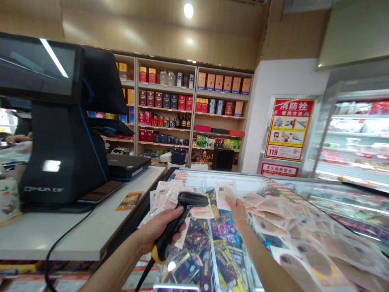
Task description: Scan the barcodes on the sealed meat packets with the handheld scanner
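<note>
My left hand [164, 229] is wrapped round the handle of a black and yellow barcode scanner [192, 199], its head pointing right. A flat clear packet [224, 194] with a printed label is gripped at its lower right corner by my right hand [236, 211], a short way in front of the scanner. Both hands are above the glass top of a display freezer, through which wrapped ice creams [197, 239] show. Similar flat packets [164, 196] lie in a pile left of the scanner, and a larger spread of packets [298, 235] covers the glass on the right.
On the left, a black checkout terminal [57, 154] stands on a white counter [60, 239] with a small orange packet [130, 200]. The scanner's cable [69, 229] hangs over the counter edge. Behind are shelves of boxes [165, 101], a red poster [290, 129] and a lit chiller [355, 138].
</note>
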A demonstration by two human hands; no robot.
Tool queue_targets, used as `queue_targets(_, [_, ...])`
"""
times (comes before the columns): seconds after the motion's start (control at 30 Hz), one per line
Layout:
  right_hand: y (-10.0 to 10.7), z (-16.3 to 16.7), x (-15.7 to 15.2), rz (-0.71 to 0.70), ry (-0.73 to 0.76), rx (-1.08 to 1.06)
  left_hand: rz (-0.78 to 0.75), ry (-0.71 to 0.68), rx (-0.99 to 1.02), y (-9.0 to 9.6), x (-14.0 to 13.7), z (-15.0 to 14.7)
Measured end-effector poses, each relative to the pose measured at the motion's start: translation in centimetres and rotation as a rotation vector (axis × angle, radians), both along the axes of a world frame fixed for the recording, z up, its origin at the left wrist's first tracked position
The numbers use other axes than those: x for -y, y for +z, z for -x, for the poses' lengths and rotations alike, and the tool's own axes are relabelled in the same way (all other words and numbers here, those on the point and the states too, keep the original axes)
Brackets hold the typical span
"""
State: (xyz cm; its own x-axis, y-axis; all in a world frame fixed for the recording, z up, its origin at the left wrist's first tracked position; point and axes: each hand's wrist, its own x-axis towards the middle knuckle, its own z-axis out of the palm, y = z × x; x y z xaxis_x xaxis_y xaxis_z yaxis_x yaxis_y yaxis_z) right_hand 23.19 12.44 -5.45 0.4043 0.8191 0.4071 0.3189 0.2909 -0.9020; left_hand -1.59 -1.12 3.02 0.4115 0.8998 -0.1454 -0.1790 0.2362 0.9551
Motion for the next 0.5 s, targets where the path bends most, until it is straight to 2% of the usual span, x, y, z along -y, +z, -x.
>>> queue_targets(0.33, [0.3,1.3,0.4,0.035,0.081,-0.034,-0.052,-0.042,-0.006,0.1,0.3,0.0])
queue_targets(0.5, [0.8,1.4,1.1,0.056,0.083,-0.009,-0.055,-0.023,-0.012,0.2,0.2,1.1])
